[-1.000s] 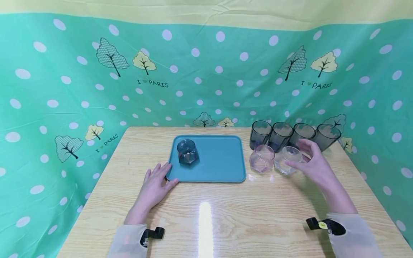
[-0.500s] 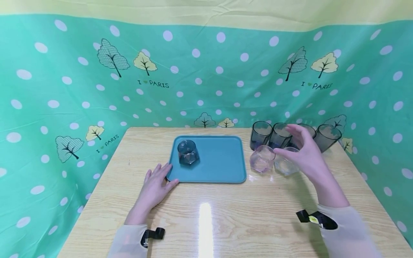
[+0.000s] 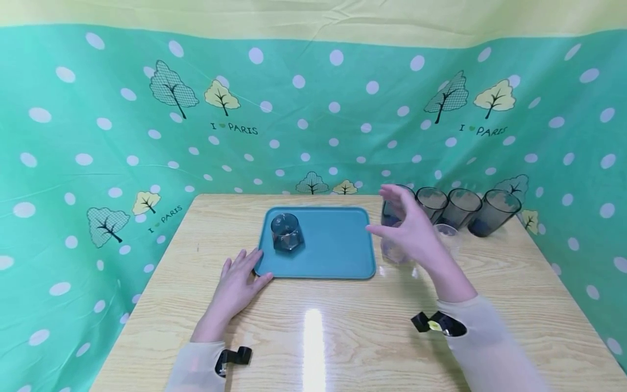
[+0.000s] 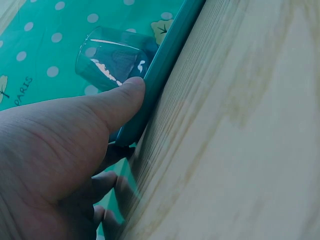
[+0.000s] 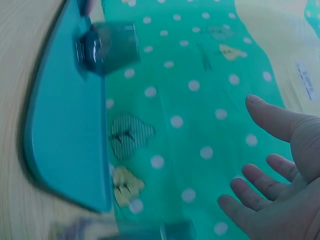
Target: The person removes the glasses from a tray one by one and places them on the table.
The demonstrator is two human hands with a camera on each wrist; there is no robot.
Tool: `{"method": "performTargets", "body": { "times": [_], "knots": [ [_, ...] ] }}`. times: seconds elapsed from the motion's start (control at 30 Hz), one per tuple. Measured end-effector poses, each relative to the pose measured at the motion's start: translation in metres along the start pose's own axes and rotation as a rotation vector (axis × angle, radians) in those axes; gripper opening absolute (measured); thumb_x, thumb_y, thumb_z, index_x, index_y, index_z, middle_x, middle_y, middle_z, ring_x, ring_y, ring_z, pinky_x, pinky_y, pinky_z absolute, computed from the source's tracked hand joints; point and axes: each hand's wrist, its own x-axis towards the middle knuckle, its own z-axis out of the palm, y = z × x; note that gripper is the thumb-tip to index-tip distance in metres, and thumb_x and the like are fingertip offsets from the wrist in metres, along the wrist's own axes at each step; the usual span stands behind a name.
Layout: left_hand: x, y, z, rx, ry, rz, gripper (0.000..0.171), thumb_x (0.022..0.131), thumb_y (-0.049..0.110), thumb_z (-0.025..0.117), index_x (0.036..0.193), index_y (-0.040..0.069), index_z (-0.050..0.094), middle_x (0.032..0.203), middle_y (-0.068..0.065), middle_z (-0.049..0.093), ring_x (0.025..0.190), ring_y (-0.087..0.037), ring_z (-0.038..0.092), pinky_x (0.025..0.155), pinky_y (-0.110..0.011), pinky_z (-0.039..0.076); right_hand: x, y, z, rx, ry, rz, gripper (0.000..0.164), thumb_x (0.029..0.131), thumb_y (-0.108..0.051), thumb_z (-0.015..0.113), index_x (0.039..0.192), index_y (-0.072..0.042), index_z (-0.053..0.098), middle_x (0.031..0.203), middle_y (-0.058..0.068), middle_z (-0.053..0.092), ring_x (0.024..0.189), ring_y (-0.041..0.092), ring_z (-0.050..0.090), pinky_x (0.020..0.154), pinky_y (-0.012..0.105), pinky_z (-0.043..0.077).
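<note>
My left hand rests at the near left corner of a blue tray, its thumb on the rim in the left wrist view. A dark grey tumbler with a faceted base stands upright on the tray's left part. My right hand is in the air to the right of the tray, fingers apart and holding nothing. Partly hidden beneath it is a pinkish faceted glass. A clear glass stands just right of it, partly behind the wrist.
Several tall smoky grey glasses stand in a row at the table's back right. A green dotted cloth hangs behind and beside the wooden table.
My right hand has moved left from beside the clear glass, past it, to above the pinkish glass. My left hand, the tray and the glasses have stayed in place.
</note>
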Motion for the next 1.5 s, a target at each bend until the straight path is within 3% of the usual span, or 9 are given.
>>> {"method": "performTargets", "body": {
  "times": [0.43,0.77,1.17,1.5],
  "knots": [
    [0.0,0.0,0.001,0.001,0.006,-0.005,0.078,0.107,0.044,0.075,0.167,0.003,0.046,0.171,-0.023,0.043,0.164,-0.048,0.023,0.132,-0.07,0.006,0.03,0.0,0.075,0.125,-0.133,-0.056,0.097,0.09,-0.017,0.096,0.169,-0.016,0.04,0.165,0.007,0.05,0.154,0.025,0.046,0.13,0.042,0.035],
    [0.0,0.0,0.002,-0.007,0.007,-0.006,0.078,0.107,0.044,0.075,0.167,0.004,0.046,0.172,-0.021,0.042,0.165,-0.048,0.023,0.132,-0.069,0.004,0.047,0.008,0.116,0.137,-0.202,-0.049,0.101,0.09,-0.01,0.095,0.171,-0.018,0.037,0.169,0.012,0.047,0.156,0.031,0.044,0.13,0.044,0.035],
    [0.0,0.0,0.001,0.005,0.004,-0.008,0.078,0.107,0.045,0.074,0.167,0.004,0.046,0.171,-0.022,0.042,0.165,-0.048,0.023,0.132,-0.069,0.005,0.059,0.015,0.151,0.131,-0.233,-0.045,0.104,0.089,-0.011,0.095,0.174,-0.016,0.034,0.169,0.015,0.045,0.156,0.036,0.045,0.129,0.054,0.037],
    [0.001,0.001,0.002,0.011,0.007,-0.004,0.078,0.107,0.043,0.076,0.167,0.003,0.047,0.171,-0.023,0.043,0.164,-0.049,0.024,0.131,-0.071,0.006,0.064,0.022,0.177,0.078,-0.251,-0.02,0.106,0.088,-0.018,0.097,0.174,-0.021,0.035,0.17,0.012,0.045,0.153,0.04,0.048,0.123,0.056,0.045]
  ]
}}
